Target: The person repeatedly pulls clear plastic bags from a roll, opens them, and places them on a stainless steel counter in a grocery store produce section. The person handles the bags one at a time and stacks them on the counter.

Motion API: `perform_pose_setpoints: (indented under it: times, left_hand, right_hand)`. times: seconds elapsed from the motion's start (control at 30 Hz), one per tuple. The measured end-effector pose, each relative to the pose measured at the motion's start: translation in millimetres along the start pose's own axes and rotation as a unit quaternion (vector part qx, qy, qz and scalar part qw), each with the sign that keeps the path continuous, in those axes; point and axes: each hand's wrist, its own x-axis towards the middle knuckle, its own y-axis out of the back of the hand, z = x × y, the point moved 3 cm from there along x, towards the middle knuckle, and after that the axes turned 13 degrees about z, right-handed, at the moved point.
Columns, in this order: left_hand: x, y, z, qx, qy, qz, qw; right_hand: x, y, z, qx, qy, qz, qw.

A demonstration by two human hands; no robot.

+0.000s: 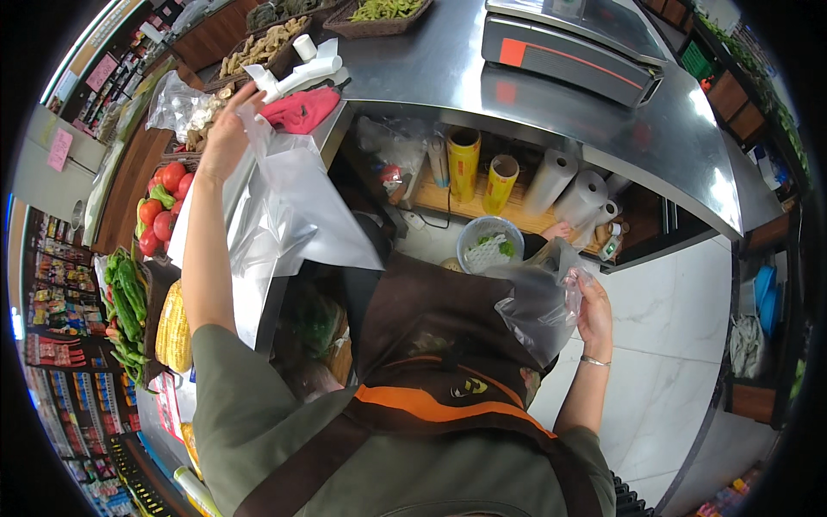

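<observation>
At the upper left, my left hand (226,132) is raised beside a large translucent plastic bag (300,194), whose top edge lies at its fingers; whether they grip it cannot be made out. The bag spreads over the steel counter's corner. Out to the right, my right hand (594,310) pinches the edge of another crumpled clear plastic bag (536,316), which hangs in front of my brown apron (426,323). A red cloth item (302,111) and white paper rolls (316,66) lie just right of my left hand.
A scale-like machine (568,58) stands on the steel counter (413,71). Below, a wooden shelf (439,197) holds yellow film rolls (464,161) and clear bag rolls (549,181). Another person's small hand (557,231) is near a basket (491,245). Tomatoes (165,226), peppers (129,297) and corn (173,329) lie left.
</observation>
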Motion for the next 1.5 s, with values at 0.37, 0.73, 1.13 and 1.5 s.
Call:
perform_pose_setpoints:
  times: [0.37,0.73,1.13,1.5]
  left_hand:
    - [-108,-175,30,0.005,-0.074,-0.113,0.991]
    - [-124,-205,58,0.254,-0.347,-0.165,0.887]
    - [-151,-272,28,0.251,-0.082,-0.167,0.950]
    - [-129,-278,20,0.254,-0.205,-0.113,0.939]
  right_hand:
    - [-22,-89,-9,-0.085,0.018,-0.134,0.987]
    - [-24,-231,-6,-0.095,0.099,-0.295,0.946]
    - [0,-213,-24,0.132,-0.002,-0.180,0.975]
    - [13,-201,-25,0.157,0.046,-0.159,0.974]
